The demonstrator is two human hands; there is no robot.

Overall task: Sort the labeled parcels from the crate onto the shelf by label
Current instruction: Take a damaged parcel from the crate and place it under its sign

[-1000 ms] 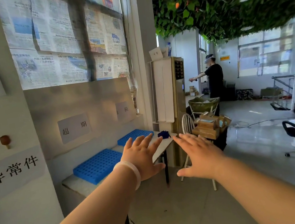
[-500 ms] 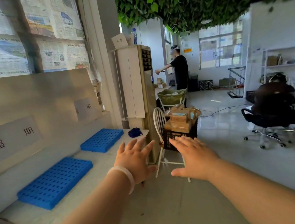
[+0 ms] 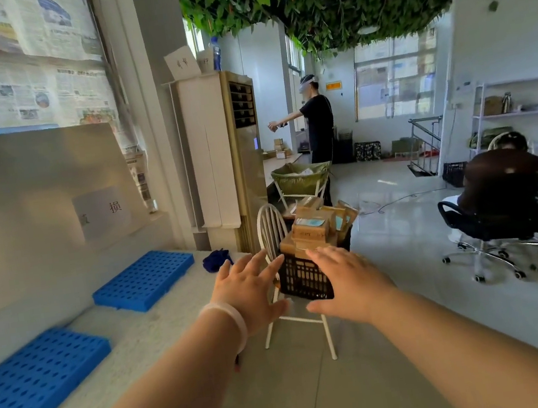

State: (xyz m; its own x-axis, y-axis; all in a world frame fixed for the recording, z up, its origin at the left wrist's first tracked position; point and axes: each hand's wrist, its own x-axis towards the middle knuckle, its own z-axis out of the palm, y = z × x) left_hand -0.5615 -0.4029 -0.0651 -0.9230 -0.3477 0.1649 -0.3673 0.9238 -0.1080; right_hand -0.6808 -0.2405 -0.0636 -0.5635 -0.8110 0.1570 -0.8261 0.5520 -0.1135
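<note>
Reaching with both hands empty, left hand (image 3: 251, 294) and right hand (image 3: 347, 279) fingers spread, you aim for the crate (image 3: 305, 278) of parcels (image 3: 311, 230).

Black crate (image 3: 302, 278) on white chair, brown parcels (image 3: 311, 229) heaped inside

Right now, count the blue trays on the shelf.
2: one blue tray nearest at lower left, the other further along, below the paper sign. More may lie out of frame.
</note>
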